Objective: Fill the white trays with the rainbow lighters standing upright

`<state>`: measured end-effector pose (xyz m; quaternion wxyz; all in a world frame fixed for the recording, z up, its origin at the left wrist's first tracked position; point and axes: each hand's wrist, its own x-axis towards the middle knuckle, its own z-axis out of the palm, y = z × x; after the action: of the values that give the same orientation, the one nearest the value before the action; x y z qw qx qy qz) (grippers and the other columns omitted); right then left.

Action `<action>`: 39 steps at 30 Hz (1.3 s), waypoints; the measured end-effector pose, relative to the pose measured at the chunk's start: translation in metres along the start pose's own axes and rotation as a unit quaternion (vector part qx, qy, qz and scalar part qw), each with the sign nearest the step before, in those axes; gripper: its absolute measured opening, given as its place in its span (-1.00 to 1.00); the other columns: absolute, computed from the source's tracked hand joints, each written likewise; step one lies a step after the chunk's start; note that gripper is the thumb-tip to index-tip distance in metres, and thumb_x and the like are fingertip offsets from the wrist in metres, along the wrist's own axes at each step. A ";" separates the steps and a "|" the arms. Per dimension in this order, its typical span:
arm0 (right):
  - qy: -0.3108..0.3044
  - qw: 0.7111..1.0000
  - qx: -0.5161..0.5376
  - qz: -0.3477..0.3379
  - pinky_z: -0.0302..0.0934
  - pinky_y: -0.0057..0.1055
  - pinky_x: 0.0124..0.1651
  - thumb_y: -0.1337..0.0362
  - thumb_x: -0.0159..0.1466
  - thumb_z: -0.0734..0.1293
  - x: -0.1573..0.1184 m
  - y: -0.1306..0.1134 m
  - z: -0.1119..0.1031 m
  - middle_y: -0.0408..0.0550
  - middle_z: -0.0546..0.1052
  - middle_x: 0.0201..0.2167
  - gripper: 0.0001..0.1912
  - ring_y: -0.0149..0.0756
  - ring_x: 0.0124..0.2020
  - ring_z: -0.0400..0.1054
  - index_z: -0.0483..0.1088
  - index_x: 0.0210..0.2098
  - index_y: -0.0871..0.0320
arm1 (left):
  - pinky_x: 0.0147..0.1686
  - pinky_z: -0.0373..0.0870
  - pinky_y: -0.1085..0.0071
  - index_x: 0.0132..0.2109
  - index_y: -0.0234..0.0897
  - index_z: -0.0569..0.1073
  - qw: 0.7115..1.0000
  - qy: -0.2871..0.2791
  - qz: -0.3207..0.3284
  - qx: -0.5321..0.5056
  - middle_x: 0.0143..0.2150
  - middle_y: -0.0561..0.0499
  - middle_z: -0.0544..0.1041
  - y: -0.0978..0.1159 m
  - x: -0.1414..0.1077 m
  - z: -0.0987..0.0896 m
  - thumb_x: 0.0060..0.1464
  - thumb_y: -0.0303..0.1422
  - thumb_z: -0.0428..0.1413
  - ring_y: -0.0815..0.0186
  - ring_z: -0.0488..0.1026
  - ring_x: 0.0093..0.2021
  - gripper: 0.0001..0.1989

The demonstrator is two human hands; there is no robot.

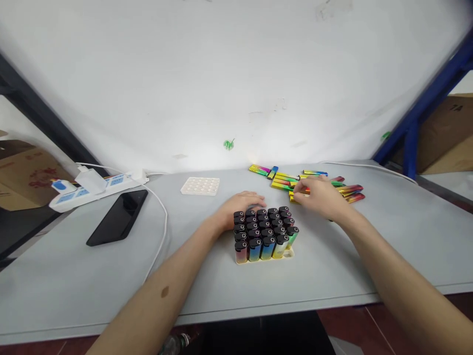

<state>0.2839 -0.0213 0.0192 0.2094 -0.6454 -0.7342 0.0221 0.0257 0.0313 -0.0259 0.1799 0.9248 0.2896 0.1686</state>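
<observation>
Gold and rainbow-sheened, the loose shiny pieces (283,185) lie in a low heap on the grey surface (321,276), directly under and around the fingertips of the right hand (320,195), which is much the nearer of the two. Most have their long axes running sideways, slightly slanted, while a blue one at the heap's far left is turned across its neighbour. Thumb and forefinger of that grip look close together at the heap's left edge; whether anything is pinched between them I cannot tell. The left hand (241,203) lies just behind the far left corner of the cream rack (291,255), its thumb side hidden, so the state of that grip cannot be told either. From the right hand, the rack is toward the person and to the left, with its one unfilled hole at the near right corner. Counted: twenty-four black-topped lighters (264,224) upright in the rack, one white holed tray (200,186), one phone (118,219) and one power strip (117,180). The heap overlaps too much for an exact count.
</observation>
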 end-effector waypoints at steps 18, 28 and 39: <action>-0.093 0.993 -0.028 -0.070 0.23 -0.25 -0.14 0.25 0.09 0.35 -0.005 0.000 0.011 0.07 0.47 -0.25 -0.87 -0.07 -0.13 0.33 0.40 -0.35 0.13 | 0.31 0.17 0.16 0.02 -0.11 0.50 1.000 -0.011 -0.018 0.000 0.24 0.05 0.43 0.008 -0.001 -0.003 0.30 -0.26 -0.04 0.22 0.23 0.31 -0.72; -0.129 0.990 0.038 -0.034 0.18 -0.35 -0.35 0.24 0.13 0.31 -0.005 -0.002 0.012 -0.04 0.52 -0.29 -0.77 -0.21 -0.31 0.39 0.34 -0.20 0.10 | 0.32 0.15 0.20 0.02 -0.14 0.51 1.000 -0.004 -0.013 0.007 0.22 0.03 0.45 0.003 0.000 0.000 0.31 -0.23 -0.05 0.24 0.24 0.30 -0.70; -0.002 0.990 0.138 0.012 0.25 -0.29 -0.23 0.26 0.23 0.27 -0.004 -0.013 0.007 -0.03 0.58 -0.27 -0.76 -0.21 -0.30 0.44 0.43 -0.12 0.12 | 0.31 0.16 0.16 0.03 -0.14 0.50 1.000 -0.015 -0.008 0.000 0.24 0.01 0.43 0.008 -0.001 -0.005 0.30 -0.27 -0.05 0.22 0.25 0.30 -0.71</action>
<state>0.2695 -0.0257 0.0158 0.2949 -0.6193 -0.7164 0.1275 0.0267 0.0258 -0.0182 0.1854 0.9251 0.2940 0.1528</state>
